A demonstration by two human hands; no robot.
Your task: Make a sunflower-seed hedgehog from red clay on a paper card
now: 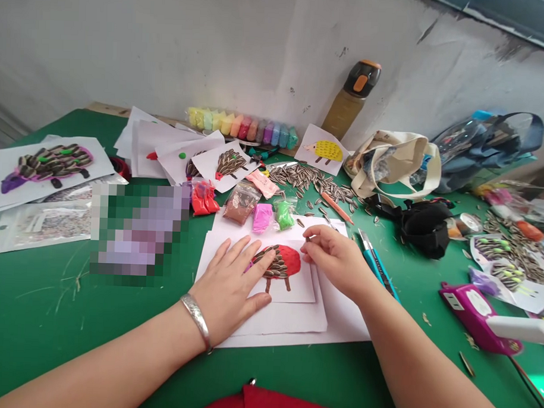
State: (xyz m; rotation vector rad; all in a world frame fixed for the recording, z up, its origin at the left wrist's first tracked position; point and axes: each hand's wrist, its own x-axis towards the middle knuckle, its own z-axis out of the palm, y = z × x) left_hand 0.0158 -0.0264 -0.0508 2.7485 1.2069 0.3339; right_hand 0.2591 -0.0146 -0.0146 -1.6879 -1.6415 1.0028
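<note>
My left hand [233, 280], with a silver bangle at the wrist, lies flat with fingers spread on a hedgehog picture [302, 291] and the white paper [294, 321] beneath it. Sunflower seeds [274, 265] cover the left part of the body, partly hidden under my fingers. The right part is bare red clay [292, 259], and two brown clay legs [287, 284] stick out below. My right hand [328, 256] is at the red clay's right edge, thumb and forefinger closed together; whatever they may pinch is too small to make out.
Behind the paper are bags of brown clay [242, 202], pink clay [262, 217] and green clay [285, 214], beside a seed pile [304, 178]. A utility knife [377, 264] lies right of the paper, near a magenta glue gun [480, 315]. A bottle [351, 99] stands by the wall.
</note>
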